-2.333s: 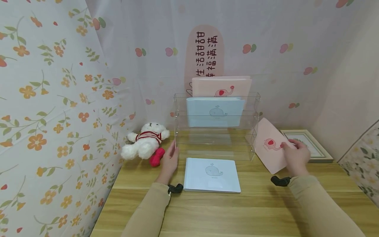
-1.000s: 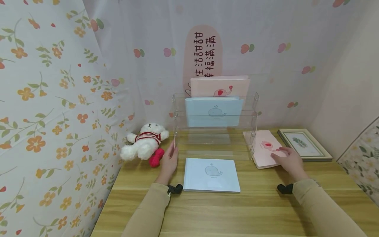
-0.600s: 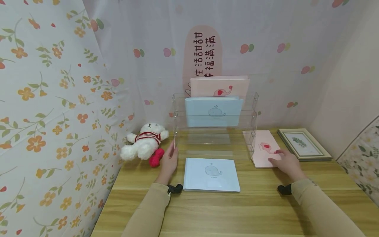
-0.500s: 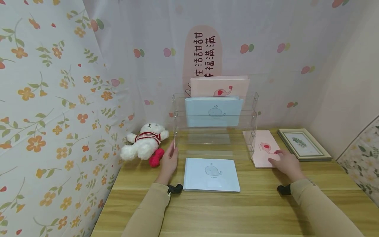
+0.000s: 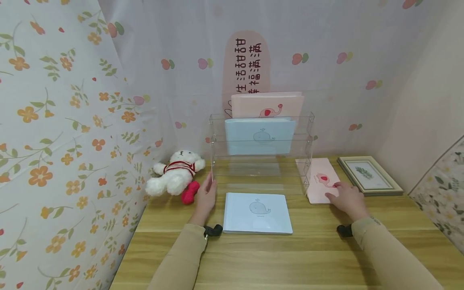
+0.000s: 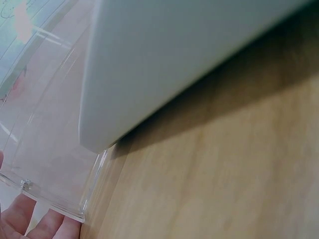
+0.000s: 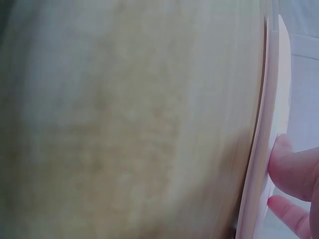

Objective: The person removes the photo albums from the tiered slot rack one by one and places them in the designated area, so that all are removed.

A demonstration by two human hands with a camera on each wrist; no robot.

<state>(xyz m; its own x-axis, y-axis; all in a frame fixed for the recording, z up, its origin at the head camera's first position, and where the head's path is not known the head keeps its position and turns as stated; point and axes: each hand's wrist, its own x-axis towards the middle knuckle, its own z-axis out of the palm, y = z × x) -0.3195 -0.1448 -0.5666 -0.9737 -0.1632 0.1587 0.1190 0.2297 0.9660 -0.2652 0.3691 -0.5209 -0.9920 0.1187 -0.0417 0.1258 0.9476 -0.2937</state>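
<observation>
A clear acrylic tiered rack (image 5: 261, 161) stands at the back of the wooden table (image 5: 282, 257), with a pink elephant book (image 5: 268, 105) in its top tier and a blue whale book (image 5: 259, 136) below. My left hand (image 5: 206, 197) touches the rack's front left edge; its fingers (image 6: 30, 219) show by the clear corner (image 6: 75, 209). A second blue whale book (image 5: 257, 212) lies flat in front of the rack. My right hand (image 5: 344, 198) rests with flat fingers (image 7: 294, 174) on a pink elephant book (image 5: 319, 179) lying right of the rack.
A white teddy bear (image 5: 174, 177) with a red striped jumper lies left of the rack, against the floral curtain. A framed leaf picture (image 5: 369, 175) lies flat at the far right near the wall. Bare wood spreads across the table's front.
The pink book, held tilted above the table at first, has been laid flat right of the rack. My right hand stayed on it. The left hand has not moved.
</observation>
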